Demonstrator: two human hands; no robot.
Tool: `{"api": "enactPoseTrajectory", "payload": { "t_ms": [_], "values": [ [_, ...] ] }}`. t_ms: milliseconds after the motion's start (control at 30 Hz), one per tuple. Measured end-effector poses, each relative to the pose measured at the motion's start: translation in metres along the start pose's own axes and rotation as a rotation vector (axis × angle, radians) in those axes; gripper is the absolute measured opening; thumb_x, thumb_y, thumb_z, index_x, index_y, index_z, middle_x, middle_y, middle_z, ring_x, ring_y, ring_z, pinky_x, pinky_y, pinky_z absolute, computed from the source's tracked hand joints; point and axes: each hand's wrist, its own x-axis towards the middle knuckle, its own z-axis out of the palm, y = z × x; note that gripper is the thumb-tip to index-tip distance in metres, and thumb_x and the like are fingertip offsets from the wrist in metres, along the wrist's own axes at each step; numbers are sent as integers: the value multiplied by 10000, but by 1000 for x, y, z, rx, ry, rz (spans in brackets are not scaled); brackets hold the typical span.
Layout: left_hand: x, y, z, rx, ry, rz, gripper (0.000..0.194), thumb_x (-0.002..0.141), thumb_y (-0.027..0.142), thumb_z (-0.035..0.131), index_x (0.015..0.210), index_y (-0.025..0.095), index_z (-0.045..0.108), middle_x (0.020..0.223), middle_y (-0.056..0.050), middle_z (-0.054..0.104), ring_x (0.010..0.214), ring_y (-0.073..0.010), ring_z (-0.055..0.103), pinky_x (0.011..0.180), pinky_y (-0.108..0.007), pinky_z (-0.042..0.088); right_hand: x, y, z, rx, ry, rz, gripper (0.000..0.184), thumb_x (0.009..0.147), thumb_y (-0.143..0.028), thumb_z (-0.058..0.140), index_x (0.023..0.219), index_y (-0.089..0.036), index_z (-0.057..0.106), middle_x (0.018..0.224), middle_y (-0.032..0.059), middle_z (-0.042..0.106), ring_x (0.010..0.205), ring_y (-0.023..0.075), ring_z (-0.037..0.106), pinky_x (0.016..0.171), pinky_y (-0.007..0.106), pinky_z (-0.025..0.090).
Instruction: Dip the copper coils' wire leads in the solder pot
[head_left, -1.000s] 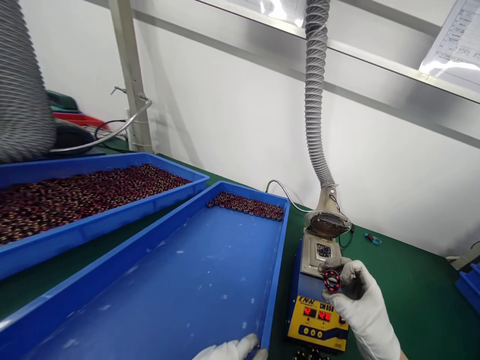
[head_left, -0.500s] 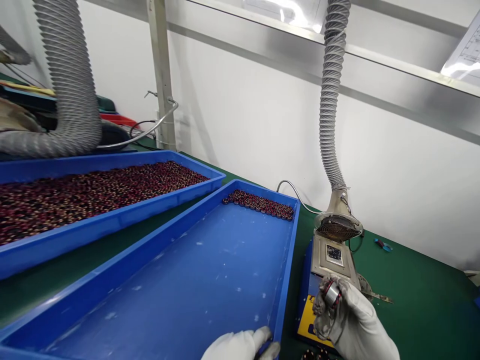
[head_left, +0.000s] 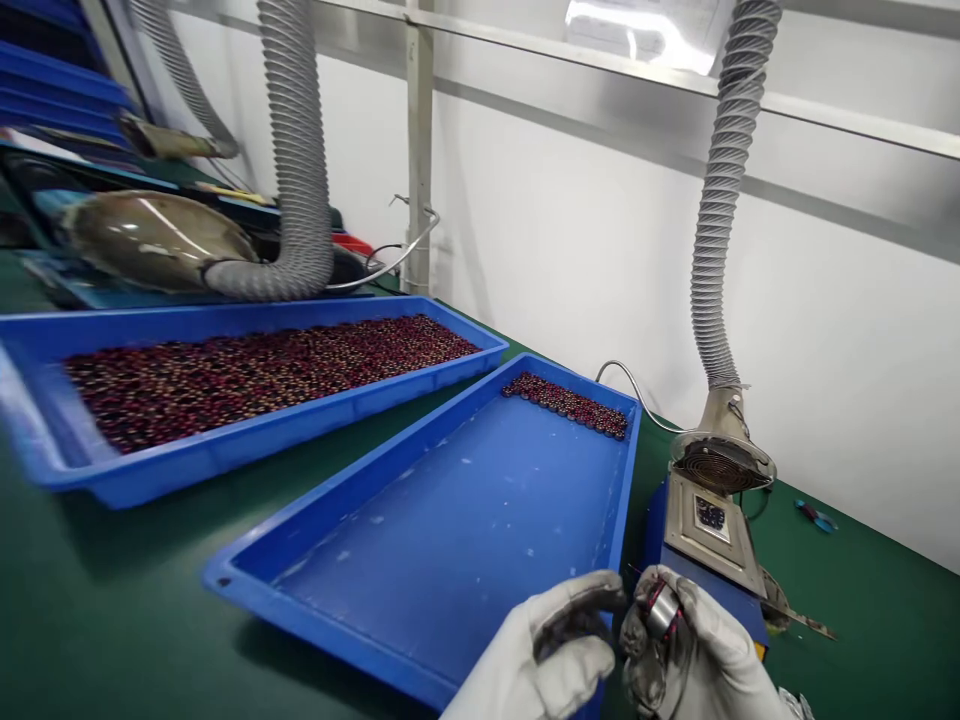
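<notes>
My right hand (head_left: 712,640), in a white glove with dark, worn fingertips, grips a small wound coil (head_left: 663,611) with a silvery metal ring and red-dark windings. My left hand (head_left: 547,650), gloved alike, is close by on its left. Its thumb and curled fingers are apart, with nothing visible between them. Both hands are over the near right corner of a blue tray (head_left: 420,560), whose far end holds rows of small wound coils (head_left: 570,402). Beyond my right hand stands a solder pot (head_left: 712,530) with a square opening of molten-looking metal.
A grey fume hose (head_left: 716,230) ends in a hood (head_left: 724,445) above the pot. Another blue tray (head_left: 225,455), on the left, holds a dense layer of similar coils. Blue-handled cutters (head_left: 816,516) lie on the green table (head_left: 885,620). A second hose (head_left: 296,150) hangs at the back left.
My left hand has lifted from the tray's near right edge and come beside my right hand. The view has swung left. The coil stays in my right hand.
</notes>
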Motion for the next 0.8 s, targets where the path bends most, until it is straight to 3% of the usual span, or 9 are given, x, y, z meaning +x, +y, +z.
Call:
{"api": "enactPoseTrajectory", "payload": {
  "t_ms": [167,233,333,600,733,800],
  "values": [
    [-4,22,7,-170,-39,53,394,611,456,651,859,150,666,790,-60,678,848,-253,594,807,-360,446,5,6,12,-36,-108,56,224,640,-349,708,795,-203,640,663,35,641,661,198,630,574,311,500],
    [-7,23,7,-221,17,37,372,591,443,671,827,156,670,783,-55,675,825,-242,594,779,-346,454,6,8,16,-31,-121,59,240,631,-351,714,790,-190,634,647,26,629,600,172,612,556,294,493],
    [-13,20,6,-277,123,-8,354,576,422,691,820,166,672,777,-54,676,807,-227,594,786,-350,453,6,11,23,10,-119,59,264,591,-344,745,762,-179,631,609,6,610,533,136,575,530,267,477],
    [-14,12,3,-355,198,-29,290,528,373,734,715,159,672,704,-40,665,717,-186,585,715,-307,459,12,19,24,-56,-87,24,265,569,-333,769,689,-151,618,599,22,630,557,123,585,543,231,460],
    [-10,-4,12,-529,248,-14,282,508,353,746,706,170,661,683,-38,652,682,-181,595,683,-307,474,12,18,19,-49,-76,108,287,535,-262,795,725,-175,599,623,3,640,526,132,604,528,264,487],
    [-7,-12,17,-578,327,4,304,499,358,747,737,188,667,712,-40,662,698,-191,607,699,-321,488,9,15,17,-10,-75,157,291,516,-236,805,708,-180,593,600,-17,623,528,132,612,534,269,498]
  ]
}}
